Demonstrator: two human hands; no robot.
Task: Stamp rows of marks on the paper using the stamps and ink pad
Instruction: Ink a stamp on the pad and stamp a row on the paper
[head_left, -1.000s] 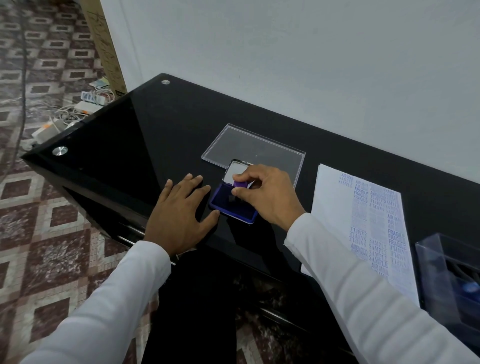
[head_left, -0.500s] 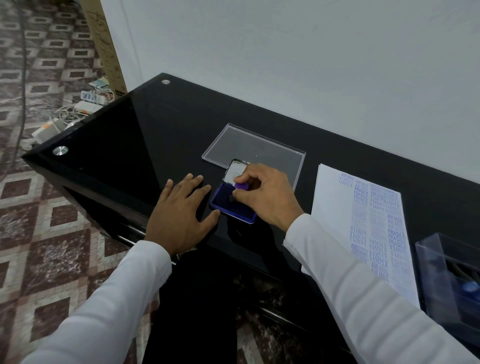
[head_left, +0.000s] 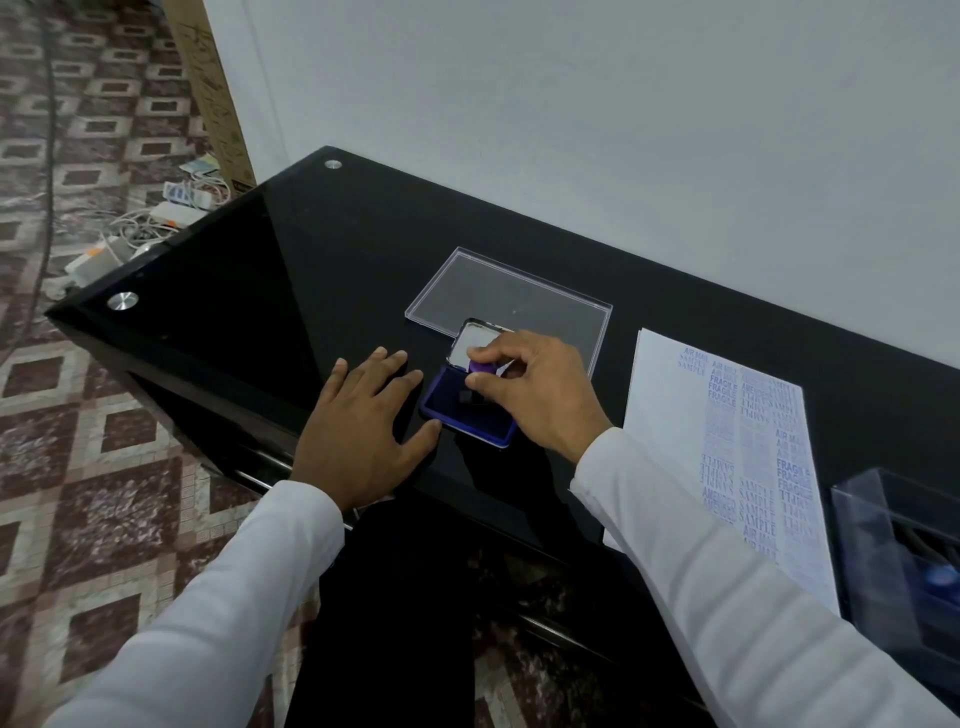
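Purple plastic shows between my right hand's thumb and forefinger: that is the stamp, pinched by its small handle, with the other fingers curled loosely. I hold it over the far half of the ink pad. I cannot tell whether its face is touching the ink or is just above it, because my fingers cover the underside. I judge this to be the inking step, before the stamp goes to the paper.

My left hand lies flat and spread on the black glass counter, holding nothing. Its thumb tip rests against the near left corner of the ink pad, and I take that as a brace so the shallow blue tray does not slide or lift when the stamp comes away. The pad's hinged lid stands open on the far side of the pad, leaning over a clear plastic cover lying flat beyond it.

The paper lies to the right of the ink pad, near but apart from it, within reach of my stamping hand. Columns of blue marks already cover much of the sheet, some reading SAMPLE, FRAGILE and AIR MAIL. Right of the paper, well away from the ink pad, stands a clear box, probably holding the other stamps.
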